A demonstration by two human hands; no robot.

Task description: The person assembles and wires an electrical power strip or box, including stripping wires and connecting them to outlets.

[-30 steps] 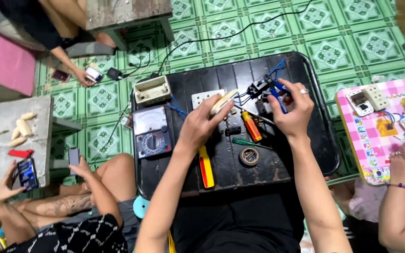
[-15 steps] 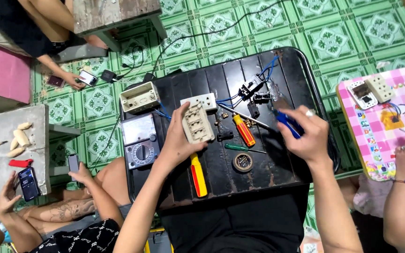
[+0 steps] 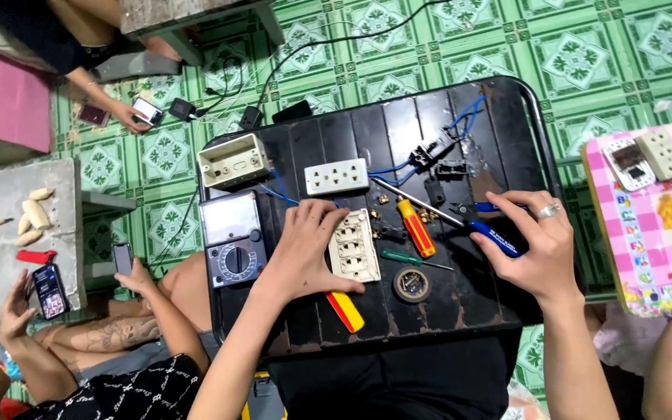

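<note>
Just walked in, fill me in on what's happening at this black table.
A person sits at a black table strewn with electrical parts. Their left hand presses a cream socket plate flat on it; their right hand holds a blue-handled tool. Nearby lie a white outlet strip, a cream back box, a multimeter, an orange-handled screwdriver, a tape roll and blue-wired switch parts. Other people sit around, one holding a phone.
</note>
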